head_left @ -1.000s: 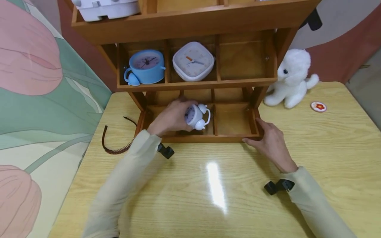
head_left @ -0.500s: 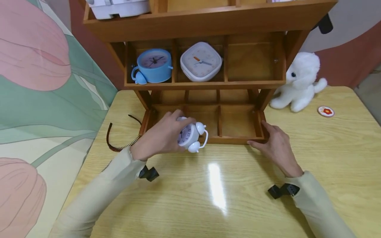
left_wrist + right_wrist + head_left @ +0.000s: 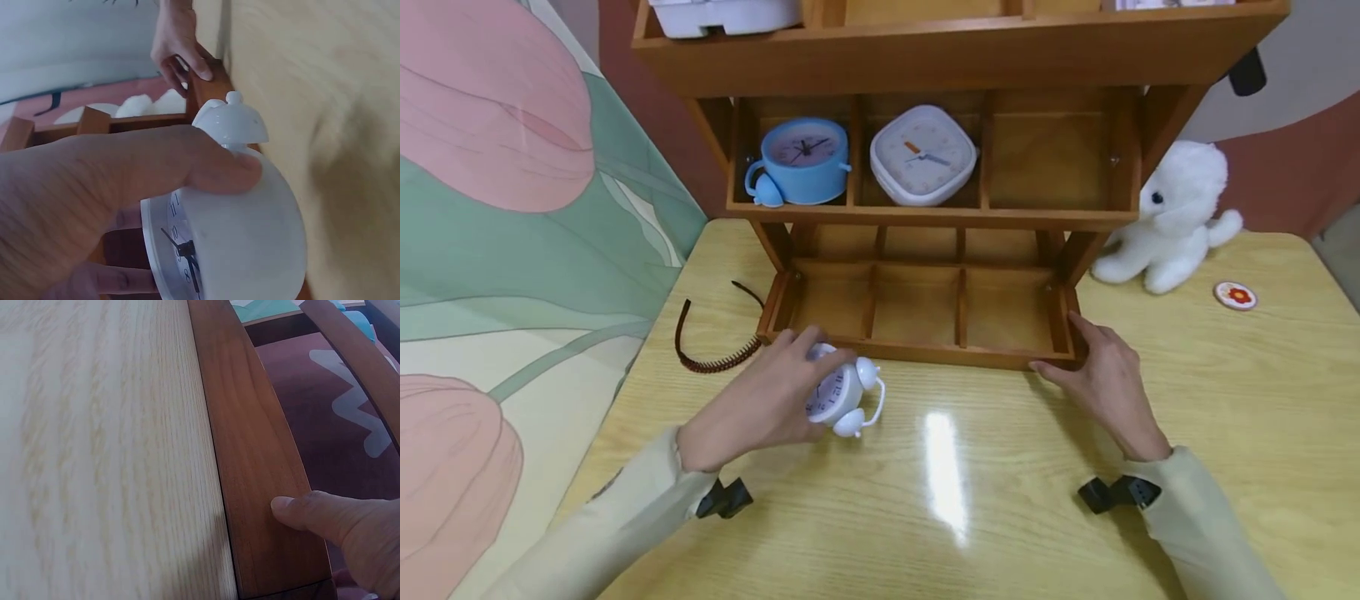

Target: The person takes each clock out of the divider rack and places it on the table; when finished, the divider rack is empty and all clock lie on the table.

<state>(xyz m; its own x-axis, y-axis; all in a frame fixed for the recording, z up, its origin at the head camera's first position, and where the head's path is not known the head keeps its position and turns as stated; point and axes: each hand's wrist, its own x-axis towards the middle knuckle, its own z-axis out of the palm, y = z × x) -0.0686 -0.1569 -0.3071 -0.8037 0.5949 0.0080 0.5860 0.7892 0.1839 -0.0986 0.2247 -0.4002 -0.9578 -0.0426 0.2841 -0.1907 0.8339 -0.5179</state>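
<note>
My left hand (image 3: 767, 396) grips a small white twin-bell alarm clock (image 3: 848, 393) just in front of the bottom tier, over the table. The clock is tipped, its bells and handle pointing right. In the left wrist view my thumb lies across the white casing (image 3: 250, 237), and the fingers are on the dial side. At the lower right corner of the brown wooden shelf (image 3: 917, 353), my right hand (image 3: 1108, 379) holds on, thumb against the front board (image 3: 256, 456) and fingers along the side. Most of those fingers are hidden in the right wrist view.
On the middle tier sit a blue alarm clock (image 3: 808, 171) and a white square-shaped clock (image 3: 922, 158). Left of the shelf lies a brown headband (image 3: 711, 365). A white plush dog (image 3: 1180, 217) and a round flower badge (image 3: 1235, 295) are to the right on the wooden table (image 3: 1000, 500).
My left hand has drawn the white alarm clock out of the bottom tier, leftward and toward me. The right hand keeps its hold on the shelf corner. The head view has shifted slightly.
</note>
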